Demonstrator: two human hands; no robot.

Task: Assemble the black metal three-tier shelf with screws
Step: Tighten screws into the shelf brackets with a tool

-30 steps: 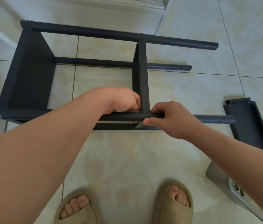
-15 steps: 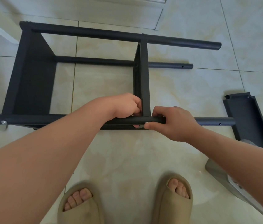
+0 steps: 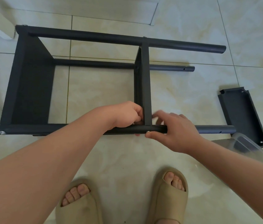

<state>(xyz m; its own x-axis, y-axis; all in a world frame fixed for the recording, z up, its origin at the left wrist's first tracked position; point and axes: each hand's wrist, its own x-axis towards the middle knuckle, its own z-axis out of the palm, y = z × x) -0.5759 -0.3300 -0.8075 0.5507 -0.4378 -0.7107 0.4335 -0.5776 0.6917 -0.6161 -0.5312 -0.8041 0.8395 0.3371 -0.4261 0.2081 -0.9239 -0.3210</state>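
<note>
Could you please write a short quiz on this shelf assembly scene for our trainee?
1. True or false: the loose shelf panel on the right is screwed to the frame.
2. How many panels are mounted on the frame? A one, B two, C three.
3. Which hand's thumb touches the near tube beside a screw?
Key: 1 false, it lies on the floor; 2 B; 3 the right hand.
</note>
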